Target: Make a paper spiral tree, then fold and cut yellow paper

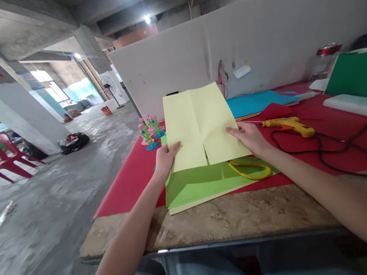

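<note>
I hold a pale yellow sheet of paper up over the table, creased down its middle and with a short slit at its bottom edge. My left hand pinches its lower left corner. My right hand grips its lower right edge. Under the sheet lies a stack of green paper on a red sheet. Yellow-handled scissors rest on the green paper just below my right hand.
A yellow glue gun with a black cord lies to the right. Small paper flowers stand at the back left. Blue paper, a green board and a white partition sit behind. The wooden table edge is nearest me.
</note>
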Available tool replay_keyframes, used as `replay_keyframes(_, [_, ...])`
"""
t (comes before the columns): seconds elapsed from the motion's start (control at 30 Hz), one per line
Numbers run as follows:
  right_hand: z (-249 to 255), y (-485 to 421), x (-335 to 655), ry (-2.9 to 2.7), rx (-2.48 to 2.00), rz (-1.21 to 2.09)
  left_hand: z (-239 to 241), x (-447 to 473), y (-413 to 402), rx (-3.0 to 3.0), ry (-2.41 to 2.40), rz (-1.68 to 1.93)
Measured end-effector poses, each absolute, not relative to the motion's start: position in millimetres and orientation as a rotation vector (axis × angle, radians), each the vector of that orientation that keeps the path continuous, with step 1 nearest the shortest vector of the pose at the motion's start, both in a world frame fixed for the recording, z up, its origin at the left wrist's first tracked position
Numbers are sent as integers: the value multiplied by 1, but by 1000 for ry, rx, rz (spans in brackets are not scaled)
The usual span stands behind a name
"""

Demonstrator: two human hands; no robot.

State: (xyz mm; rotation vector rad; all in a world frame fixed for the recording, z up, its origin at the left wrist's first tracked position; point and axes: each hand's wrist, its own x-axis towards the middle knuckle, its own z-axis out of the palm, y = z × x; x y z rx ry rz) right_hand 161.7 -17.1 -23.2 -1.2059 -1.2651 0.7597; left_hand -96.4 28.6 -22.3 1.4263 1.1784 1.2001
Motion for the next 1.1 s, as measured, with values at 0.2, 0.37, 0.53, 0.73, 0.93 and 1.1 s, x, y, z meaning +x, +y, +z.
replay_keyframes(0.2, [-20, -17, 163, -1250, -1151, 821, -17, -95, 25, 1433, 1157, 1216])
replay_keyframes(0.37, [-14, -20, 164, -1208, -1114, 874, -16, -96, 25, 1432, 1144, 1229])
replay_keyframes(0.53, [-9, -23, 166, -1171, -1121, 909, -16, -98, 26, 1432, 1122, 1248])
replay_keyframes(0.73, [-10, -21, 172, -1233, -1034, 1069, -14, -103, 28, 1466, 1061, 1217])
replay_keyframes(0.93, [-18, -16, 176, -1118, -1071, 1006, -7, -102, 21, 1423, 845, 1003])
replay_keyframes(1.1, [-20, -19, 173, -1263, -1185, 1204, -15, -100, 25, 1222, 981, 909])
